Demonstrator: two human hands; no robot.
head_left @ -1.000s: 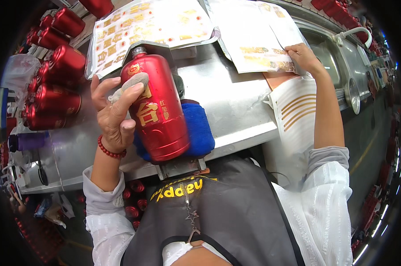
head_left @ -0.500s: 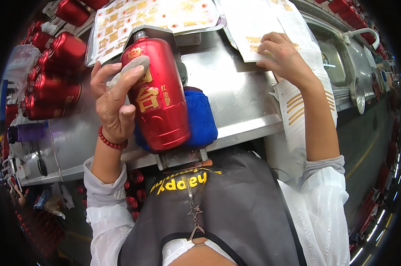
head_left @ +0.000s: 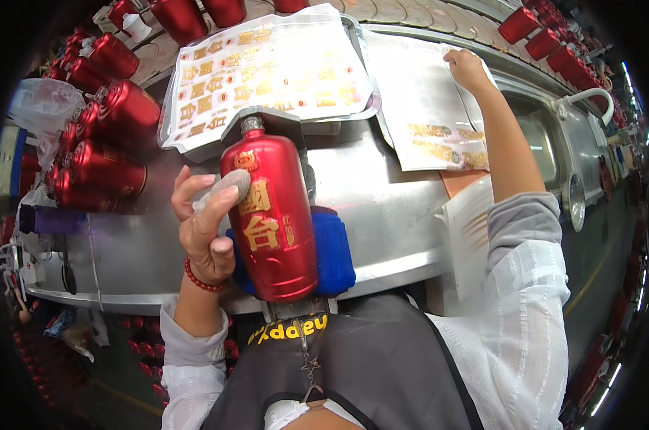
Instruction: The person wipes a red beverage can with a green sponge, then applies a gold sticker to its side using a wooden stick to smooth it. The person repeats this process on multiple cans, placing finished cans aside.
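Note:
A red bottle with gold characters lies tilted in a metal cradle padded with blue cloth, its neck away from me. My left hand is beside it, with a grey cloth pad between its fingers and pressed to the bottle's upper left side. Whether the pad is held or worn on a finger is hard to see. Away to the right, my right hand pinches the far edge of a white sheet carrying gold stickers near its front edge.
A tray bearing a sheet of gold stickers lies behind the bottle. Several red bottles stand at the left, others along the slatted conveyor. To the right is a metal sink with a white faucet.
My right hand has moved from the sheet's printed front part to its far edge. My left hand and the pad stay at the bottle. The whole view has shifted.

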